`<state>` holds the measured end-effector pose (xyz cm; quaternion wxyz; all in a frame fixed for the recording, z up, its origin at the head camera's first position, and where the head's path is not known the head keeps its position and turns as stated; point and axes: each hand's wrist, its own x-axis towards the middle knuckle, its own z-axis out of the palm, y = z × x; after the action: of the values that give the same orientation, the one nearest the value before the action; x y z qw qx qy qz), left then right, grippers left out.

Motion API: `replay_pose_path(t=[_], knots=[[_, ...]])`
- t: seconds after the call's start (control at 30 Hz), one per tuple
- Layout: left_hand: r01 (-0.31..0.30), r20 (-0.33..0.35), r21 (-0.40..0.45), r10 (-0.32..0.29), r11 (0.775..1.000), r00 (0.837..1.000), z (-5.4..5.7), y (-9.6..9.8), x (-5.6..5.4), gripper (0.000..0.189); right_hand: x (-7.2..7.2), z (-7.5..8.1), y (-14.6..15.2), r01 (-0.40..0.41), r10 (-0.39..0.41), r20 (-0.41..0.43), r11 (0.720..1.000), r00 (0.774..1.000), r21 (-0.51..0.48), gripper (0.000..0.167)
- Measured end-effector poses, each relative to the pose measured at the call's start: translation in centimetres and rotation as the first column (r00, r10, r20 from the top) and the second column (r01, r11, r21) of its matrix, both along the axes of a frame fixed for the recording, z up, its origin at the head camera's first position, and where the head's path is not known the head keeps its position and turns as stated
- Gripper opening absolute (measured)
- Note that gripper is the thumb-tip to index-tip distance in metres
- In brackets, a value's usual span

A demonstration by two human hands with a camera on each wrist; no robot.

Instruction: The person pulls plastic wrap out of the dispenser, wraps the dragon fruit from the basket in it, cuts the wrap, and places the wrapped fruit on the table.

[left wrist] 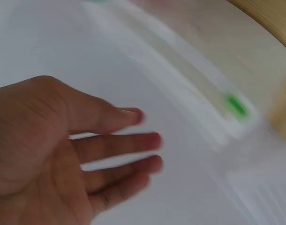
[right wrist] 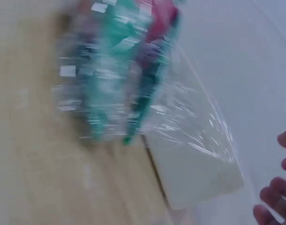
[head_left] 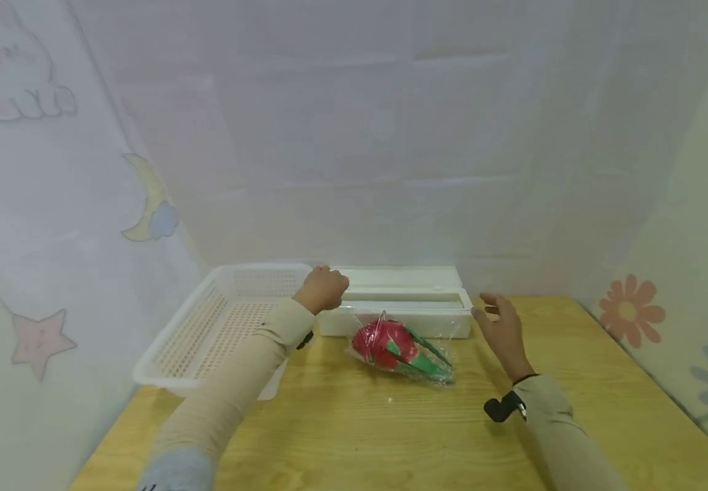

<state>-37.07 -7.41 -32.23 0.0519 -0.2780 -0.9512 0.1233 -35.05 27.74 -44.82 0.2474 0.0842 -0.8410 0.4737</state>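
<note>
A white oblong box [head_left: 393,322] stands on the table, its hinged lid [head_left: 403,277] raised at the back. In front of it lies a red and green bundle [head_left: 387,344] in clear plastic wrap, its exact kind hard to tell; the right wrist view shows the bundle [right wrist: 115,70] blurred. My left hand [head_left: 323,290] hovers by the box's left end, and in the left wrist view the hand [left wrist: 72,145] has nearly straight fingers and nothing in them. Beside the box's right end is my right hand [head_left: 503,334], fingers slightly bent, holding nothing.
A white perforated plastic basket [head_left: 172,365] sits at the left of the wooden table [head_left: 391,436], partly behind my left forearm. A pale cloth [head_left: 360,136] hangs behind the table. The left wrist view shows a green patch [left wrist: 237,106] at the box's end.
</note>
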Motion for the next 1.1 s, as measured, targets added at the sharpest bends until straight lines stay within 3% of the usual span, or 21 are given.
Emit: replay_pose_path(t=[0.03,0.1,0.13,0.2,0.33,0.47,0.57,0.7,0.87,0.97,1.1], knots=[[0.061,-0.005,0.063,-0.061,0.996,0.998,0.3,0.5,0.9,0.019,0.9,0.0,-0.4,-0.022,0.025,-0.05,0.998,0.998,0.057,0.041],[0.183,0.011,0.175,-0.188,0.967,0.982,0.6,1.5,2.6,0.024,2.5,0.0,-1.4,-0.107,0.126,-0.102,0.978,0.987,0.177,0.043],[0.233,0.017,0.211,-0.242,0.949,0.97,0.5,1.9,3.2,0.031,3.2,0.2,-2.0,-0.159,0.188,-0.104,0.958,0.977,0.239,0.047],[0.275,0.048,0.247,-0.295,0.929,0.954,-0.2,2.5,4.0,0.051,4.0,0.4,-3.0,-0.25,0.292,-0.07,0.903,0.954,0.35,0.058],[0.257,0.029,0.226,-0.271,0.94,0.962,-3.0,3.1,3.7,0.08,4.1,0.1,-4.4,-0.308,0.337,0.028,0.818,0.941,0.485,0.084],[0.233,0.007,0.258,-0.243,0.938,0.97,-6.0,3.0,3.1,0.089,3.6,-1.6,-5.0,-0.328,0.315,0.12,0.776,0.941,0.539,0.098],[0.227,0.012,0.316,-0.243,0.921,0.97,-7.4,2.8,3.1,0.092,3.5,-2.6,-5.3,-0.357,0.318,0.166,0.783,0.933,0.509,0.102],[0.213,0.003,0.388,-0.232,0.897,0.973,-8.4,2.6,3.2,0.098,3.6,-2.9,-5.5,-0.36,0.305,0.191,0.808,0.933,0.466,0.105],[0.173,-0.063,0.367,-0.161,0.914,0.985,-8.8,2.5,3.3,0.107,3.9,-2.7,-5.3,-0.325,0.257,0.204,0.819,0.945,0.472,0.107],[0.174,-0.113,0.346,-0.143,0.922,0.983,-8.8,2.4,3.3,0.105,4.0,-2.6,-5.3,-0.298,0.243,0.174,0.825,0.954,0.481,0.106],[0.177,-0.077,0.34,-0.16,0.923,0.984,-9.0,2.1,3.6,0.104,4.2,-2.6,-5.4,-0.3,0.258,0.154,0.809,0.954,0.506,0.104]])
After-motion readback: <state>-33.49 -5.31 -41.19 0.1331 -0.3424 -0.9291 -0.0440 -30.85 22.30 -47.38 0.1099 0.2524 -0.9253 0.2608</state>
